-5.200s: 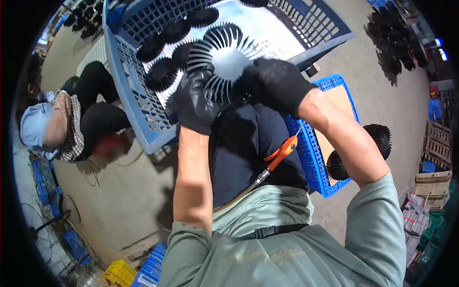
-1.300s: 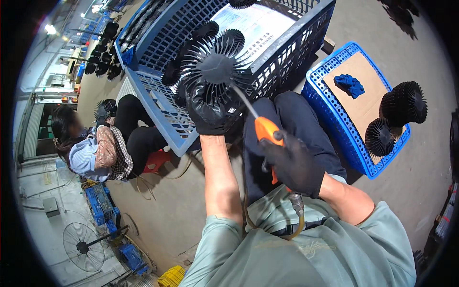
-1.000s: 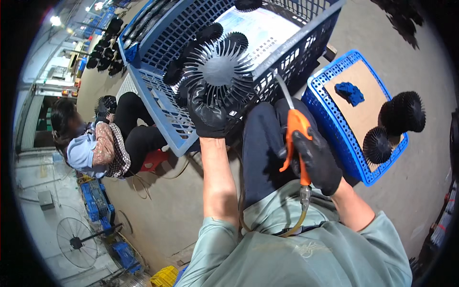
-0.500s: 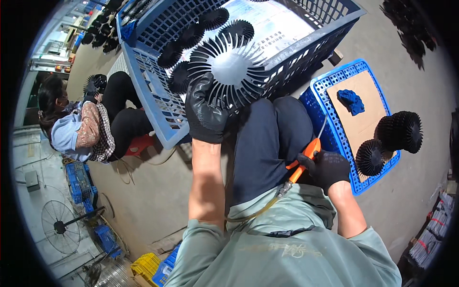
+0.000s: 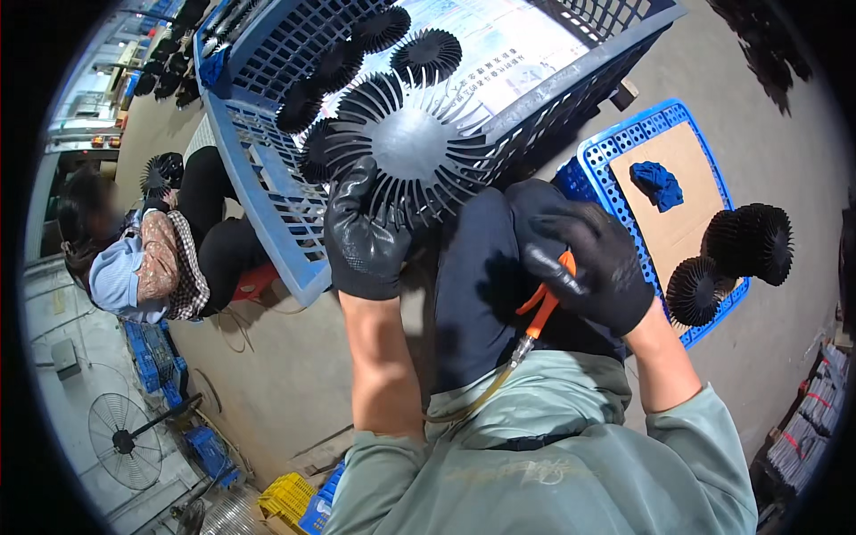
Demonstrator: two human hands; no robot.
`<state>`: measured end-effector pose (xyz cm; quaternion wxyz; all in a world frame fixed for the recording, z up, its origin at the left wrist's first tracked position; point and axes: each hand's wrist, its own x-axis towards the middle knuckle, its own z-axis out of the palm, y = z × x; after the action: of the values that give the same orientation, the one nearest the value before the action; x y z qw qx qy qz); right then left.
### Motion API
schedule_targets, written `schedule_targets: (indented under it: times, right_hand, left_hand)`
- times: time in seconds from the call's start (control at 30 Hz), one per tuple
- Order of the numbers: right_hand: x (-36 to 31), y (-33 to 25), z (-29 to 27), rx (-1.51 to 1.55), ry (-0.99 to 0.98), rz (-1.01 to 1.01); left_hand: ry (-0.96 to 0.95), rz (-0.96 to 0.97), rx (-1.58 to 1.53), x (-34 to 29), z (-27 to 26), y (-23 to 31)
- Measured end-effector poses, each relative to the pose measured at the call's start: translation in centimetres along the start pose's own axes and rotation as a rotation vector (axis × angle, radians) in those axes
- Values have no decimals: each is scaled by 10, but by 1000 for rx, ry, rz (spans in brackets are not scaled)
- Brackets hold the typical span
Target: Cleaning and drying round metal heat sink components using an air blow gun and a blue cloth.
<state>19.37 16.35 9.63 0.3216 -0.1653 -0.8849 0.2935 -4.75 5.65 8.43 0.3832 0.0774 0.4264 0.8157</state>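
My left hand [image 5: 367, 236], in a black coated glove, holds a round black finned heat sink [image 5: 409, 144] by its lower left edge. Its flat silvery disc faces up, with thin fins radiating around it. My right hand [image 5: 593, 263], also black-gloved and partly smeared by motion, is over my lap around an orange air blow gun [image 5: 540, 312]. The thumb crosses the gun's body, and its nozzle is hidden. A hose runs from the handle toward my waist. Beyond my left hand, several similar heat sinks [image 5: 428, 53] lie in a blue-grey plastic crate [image 5: 267, 209].
Right of my knees, a blue perforated crate [image 5: 599, 147] bears a cardboard sheet [image 5: 682, 169], a crumpled blue cloth [image 5: 655, 185] and black heat sinks [image 5: 694, 292]. Another person [image 5: 143, 259] sits at left, handling a finned part. A fan [image 5: 125, 439] stands lower left.
My right hand has moved up and left over my lap, and the blow gun has turned with its nozzle now hidden. The heat sink in my left hand has shifted slightly left.
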Motion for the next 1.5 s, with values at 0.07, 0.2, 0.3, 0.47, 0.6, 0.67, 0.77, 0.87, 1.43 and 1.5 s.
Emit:
schedule_targets:
  times: [0.07,0.2,0.3,0.47,0.6,0.67,0.77,0.87,1.43,1.5]
  right_hand:
    - [18,-3,10,13,7,-61]
    - [43,-16,31,0,-129,-86]
    - [51,-18,37,-3,-198,-24]
    - [52,-20,37,-2,-129,-5]
    - [60,-30,18,33,-238,60]
    - [58,-32,14,57,-300,108]
    - [48,-31,2,97,-202,96]
    - [58,-24,18,52,-266,65]
    - [67,-23,10,36,-259,7]
    - [67,-23,15,19,-252,20]
  left_hand:
    - [57,-162,-248,5,-1,-1]
    - [98,-193,-284,6,-9,-2]
    - [-3,-26,-98,-2,-5,-7]
    - [-43,-6,-113,-8,2,-2]
    - [1,345,686,-15,4,-12]
    - [8,350,677,-10,-1,-13]
    - [24,350,655,-7,-1,-16]
    - [-13,280,447,-15,0,-9]
    - [-24,745,1250,-3,-11,-15]
    - [-59,700,1213,-4,-9,-12]
